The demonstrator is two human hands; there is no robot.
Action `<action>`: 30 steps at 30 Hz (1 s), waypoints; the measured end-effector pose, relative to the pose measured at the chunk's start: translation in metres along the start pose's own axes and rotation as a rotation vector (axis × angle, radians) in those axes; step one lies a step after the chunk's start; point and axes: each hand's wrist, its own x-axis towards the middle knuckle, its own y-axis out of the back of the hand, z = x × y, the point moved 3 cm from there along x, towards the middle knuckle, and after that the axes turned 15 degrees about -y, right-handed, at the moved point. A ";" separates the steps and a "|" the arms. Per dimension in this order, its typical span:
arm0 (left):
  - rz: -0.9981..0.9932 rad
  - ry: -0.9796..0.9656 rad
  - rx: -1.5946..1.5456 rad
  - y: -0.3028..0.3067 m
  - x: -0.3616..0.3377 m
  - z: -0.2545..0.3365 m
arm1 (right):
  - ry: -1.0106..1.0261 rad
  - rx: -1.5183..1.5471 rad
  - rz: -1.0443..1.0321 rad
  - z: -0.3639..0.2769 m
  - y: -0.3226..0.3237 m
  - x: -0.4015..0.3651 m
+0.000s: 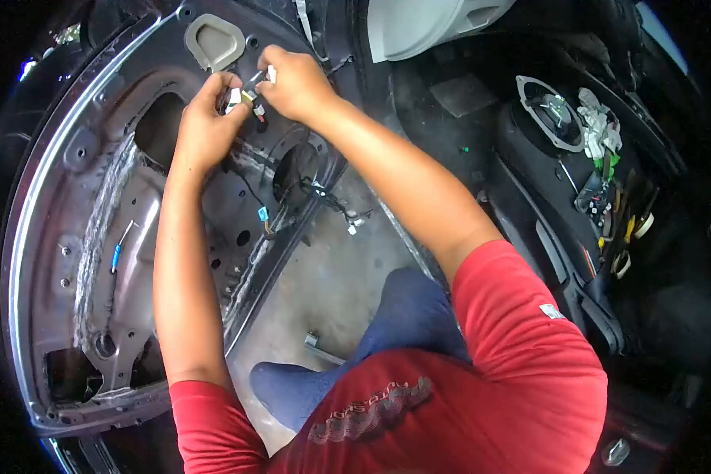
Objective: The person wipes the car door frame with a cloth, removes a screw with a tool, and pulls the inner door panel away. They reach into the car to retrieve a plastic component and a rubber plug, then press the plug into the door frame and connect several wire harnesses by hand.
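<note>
Both my hands meet at the upper part of a bare metal car door (146,229). My left hand (212,118) is closed in a pinch on a small white connector (235,96). My right hand (294,83) is closed too, its fingertips on a second white piece (272,74), just right of the first. Between the hands are thin wires and a small red and white plug (260,115). A beige foam-like pad (215,43) is on the door just above my left hand.
A blue connector (263,214) and a dark wiring harness (332,201) hang below my hands. A blue-sleeved cable (117,257) lies on the door at left. At right, a door trim panel (557,229) bears a speaker (551,113), crumpled plastic (600,130) and tools (630,225).
</note>
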 end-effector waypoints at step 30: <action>0.103 0.253 -0.459 0.004 -0.011 -0.023 | 0.027 -0.168 -0.589 -0.023 0.016 0.066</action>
